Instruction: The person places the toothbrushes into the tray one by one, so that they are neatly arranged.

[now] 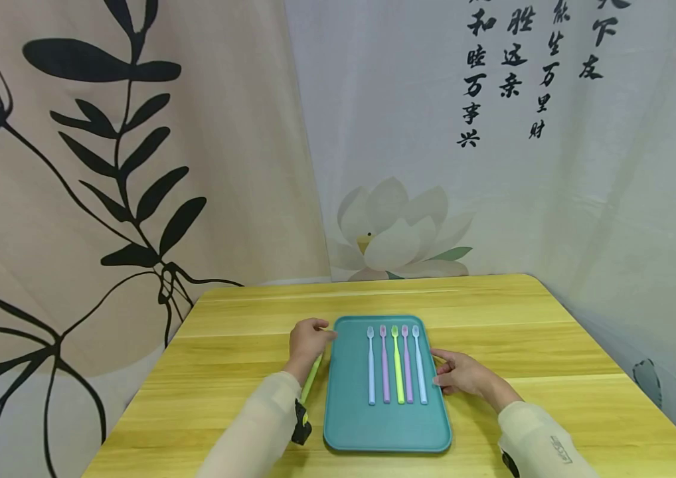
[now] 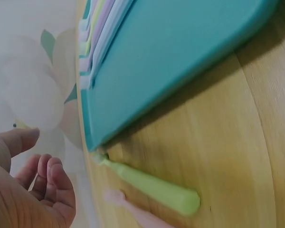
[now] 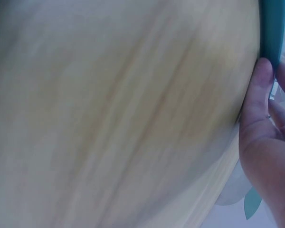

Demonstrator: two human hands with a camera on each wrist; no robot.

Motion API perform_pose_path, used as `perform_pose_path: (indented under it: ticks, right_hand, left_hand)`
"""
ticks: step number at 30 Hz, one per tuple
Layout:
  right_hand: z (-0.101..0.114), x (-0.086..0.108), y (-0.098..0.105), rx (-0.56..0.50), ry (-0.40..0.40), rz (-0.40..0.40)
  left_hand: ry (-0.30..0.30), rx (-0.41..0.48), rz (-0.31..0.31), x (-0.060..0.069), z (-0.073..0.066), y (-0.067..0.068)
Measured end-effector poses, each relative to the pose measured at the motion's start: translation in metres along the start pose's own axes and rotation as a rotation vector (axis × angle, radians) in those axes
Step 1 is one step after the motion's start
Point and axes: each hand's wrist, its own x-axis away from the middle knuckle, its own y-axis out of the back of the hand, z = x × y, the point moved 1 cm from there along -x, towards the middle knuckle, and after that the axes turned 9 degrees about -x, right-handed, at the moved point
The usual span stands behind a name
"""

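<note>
A teal tray [image 1: 388, 428] lies on the wooden table. Several toothbrushes line up on it side by side: a blue one [image 1: 371, 372], a purple one [image 1: 385, 372], a yellow-green one [image 1: 398, 372], another purple one [image 1: 407, 372] and another blue one [image 1: 419, 372]. My left hand [image 1: 308, 345] is by the tray's upper left edge, its fingers loosely bent with nothing between them in the left wrist view. At the right edge, my right hand [image 1: 463, 373] holds the tray's rim between thumb and fingers.
Left of the tray, a green toothbrush [image 2: 154, 185] lies on the table, partly behind my left arm in the head view. Beside it is a pink toothbrush [image 2: 137, 211]. A printed cloth [image 1: 242, 133] hangs behind the table [image 1: 230, 338].
</note>
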Motion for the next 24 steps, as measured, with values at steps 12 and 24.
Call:
perform_pose_path:
  ticks: [12, 24]
  right_hand:
    - [-0.002, 0.0, 0.0, 0.005, -0.001, -0.004]
    - [0.0, 0.001, 0.0, 0.009, 0.003, -0.007]
  left_hand:
    - [0.05, 0.032, 0.007, -0.001, 0.024, 0.02]
    - [0.066, 0.011, 0.016, 0.002, 0.048, 0.034]
